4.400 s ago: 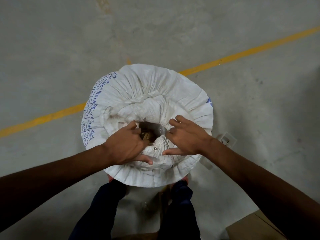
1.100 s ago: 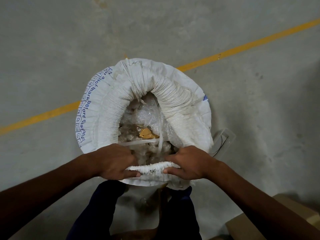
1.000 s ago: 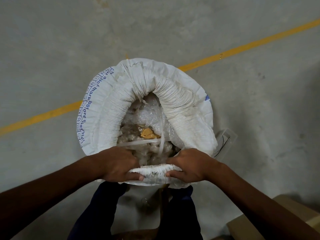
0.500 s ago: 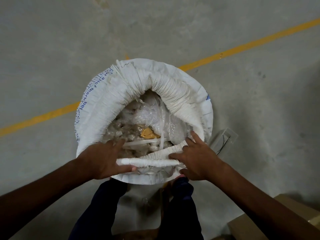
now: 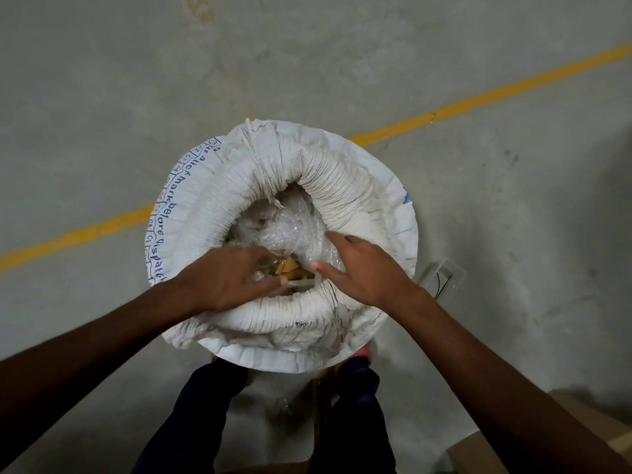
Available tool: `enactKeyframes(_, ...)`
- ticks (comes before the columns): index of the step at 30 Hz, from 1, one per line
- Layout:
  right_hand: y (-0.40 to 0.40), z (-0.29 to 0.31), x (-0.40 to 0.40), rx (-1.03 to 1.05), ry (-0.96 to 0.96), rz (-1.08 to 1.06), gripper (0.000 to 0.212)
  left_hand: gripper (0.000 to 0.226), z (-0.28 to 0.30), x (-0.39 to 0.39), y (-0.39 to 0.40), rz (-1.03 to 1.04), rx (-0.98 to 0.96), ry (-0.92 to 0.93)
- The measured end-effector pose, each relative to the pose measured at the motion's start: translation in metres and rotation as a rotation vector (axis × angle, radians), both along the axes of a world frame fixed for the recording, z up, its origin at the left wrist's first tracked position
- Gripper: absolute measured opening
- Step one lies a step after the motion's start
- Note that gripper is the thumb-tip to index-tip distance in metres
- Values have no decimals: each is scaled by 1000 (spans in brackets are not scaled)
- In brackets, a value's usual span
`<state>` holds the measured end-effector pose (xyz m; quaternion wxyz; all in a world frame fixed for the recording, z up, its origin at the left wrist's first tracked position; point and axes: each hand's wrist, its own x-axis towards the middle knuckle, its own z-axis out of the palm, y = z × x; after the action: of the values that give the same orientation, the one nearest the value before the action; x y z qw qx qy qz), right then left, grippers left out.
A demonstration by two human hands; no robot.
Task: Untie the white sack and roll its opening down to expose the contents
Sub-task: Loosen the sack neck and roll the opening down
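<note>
The white woven sack [image 5: 335, 189] with blue print stands upright on the floor in front of me. Its mouth is untied and rolled down into a thick ring. Inside lie a crumpled clear plastic liner [image 5: 287, 230] and tan pieces [image 5: 289, 268]. My left hand [image 5: 232, 278] reaches over the near rim into the opening, blurred, fingers stretched flat toward a white strip. My right hand [image 5: 362, 268] rests on the liner at the right of the opening with fingers spread. Neither hand holds the rolled rim.
A yellow line [image 5: 478, 97] crosses the grey concrete floor behind the sack. A small clear plastic item [image 5: 441, 278] lies to the sack's right. A cardboard box [image 5: 581, 439] sits at the lower right. My legs [image 5: 205, 405] stand against the sack's near side.
Both hands let go of the near rolled rim and moved forward into the opening, onto the plastic liner. The near rim now lies rolled lower.
</note>
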<state>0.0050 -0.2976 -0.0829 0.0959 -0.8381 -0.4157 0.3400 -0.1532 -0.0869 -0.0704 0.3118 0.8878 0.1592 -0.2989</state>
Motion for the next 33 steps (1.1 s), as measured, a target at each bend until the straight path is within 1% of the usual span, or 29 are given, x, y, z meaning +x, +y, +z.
enactKeyframes(1, 6, -4, 0, 35, 20, -70, 72, 105, -1, 9, 2, 74, -5, -19)
enactKeyframes(4, 21, -11, -1, 122, 45, -246, 64, 89, -11, 32, 8, 238, -17, -96)
enactKeyframes(7, 30, -12, 0, 181, -51, -300, 58, 79, -15, 48, 16, 306, -19, -190)
enactKeyframes(9, 31, -11, 5, 183, -102, -317, 59, 80, -17, 53, 21, 334, -19, -239)
enactKeyframes(11, 32, -11, 12, 167, -108, -335, 64, 87, -15, 55, 25, 346, -19, -278)
enactKeyframes(14, 35, -8, 25, 70, -151, -323, 69, 91, -15, 56, 38, 330, 52, -312)
enactKeyframes(16, 37, -5, 35, 5, -191, -307, 69, 86, -15, 56, 48, 330, 121, -328)
enactKeyframes(18, 39, -3, 46, -17, -228, -291, 73, 86, -14, 56, 57, 324, 176, -335)
enactKeyframes(22, 38, 1, 62, -84, -345, -269, 89, 100, -11, 54, 67, 314, 302, -312)
enactKeyframes(24, 36, 5, 65, -112, -404, -243, 94, 103, -10, 54, 70, 321, 350, -317)
enactKeyframes(29, 27, 12, 65, -156, -461, -130, 103, 113, -6, 57, 68, 320, 377, -287)
enactKeyframes(33, 24, 14, 63, -165, -480, -83, 106, 117, -5, 57, 63, 319, 411, -269)
